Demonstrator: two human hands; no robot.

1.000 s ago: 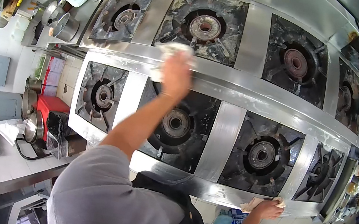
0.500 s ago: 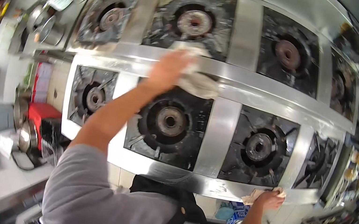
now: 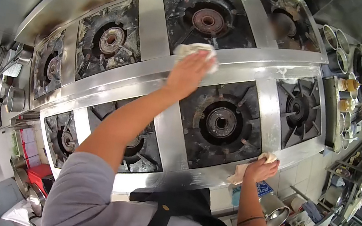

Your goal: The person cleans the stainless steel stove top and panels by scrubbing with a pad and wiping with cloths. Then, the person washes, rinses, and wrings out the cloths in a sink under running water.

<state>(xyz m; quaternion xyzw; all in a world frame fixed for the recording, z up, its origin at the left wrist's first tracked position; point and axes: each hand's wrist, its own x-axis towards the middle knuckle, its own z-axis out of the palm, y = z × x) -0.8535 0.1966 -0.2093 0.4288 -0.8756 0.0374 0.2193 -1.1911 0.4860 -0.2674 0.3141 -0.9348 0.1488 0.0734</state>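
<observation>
A whitish cloth (image 3: 184, 50) lies under my left hand (image 3: 190, 72), which presses it on the raised steel ledge (image 3: 149, 73) between the two rows of burners. That hand's fingers stretch over the cloth, slightly blurred. My right hand (image 3: 261, 169) grips a beige cloth (image 3: 238, 174) at the front edge of the steel stove (image 3: 194, 175). Just behind it sits a front-row burner (image 3: 221, 122). Beyond my left hand is a back-row burner (image 3: 208, 21) with a rusty centre.
Pots (image 3: 15, 99) stand at the far left, near a red box (image 3: 39, 174). Squeeze bottles (image 3: 349, 85) line a rack at the right end of the stove. A metal pot (image 3: 274, 210) and crowded shelves are at the lower right.
The view has turned and shifted toward the stove's right end. My left hand has moved right along the ledge with its cloth. My right hand still holds its cloth at the front edge.
</observation>
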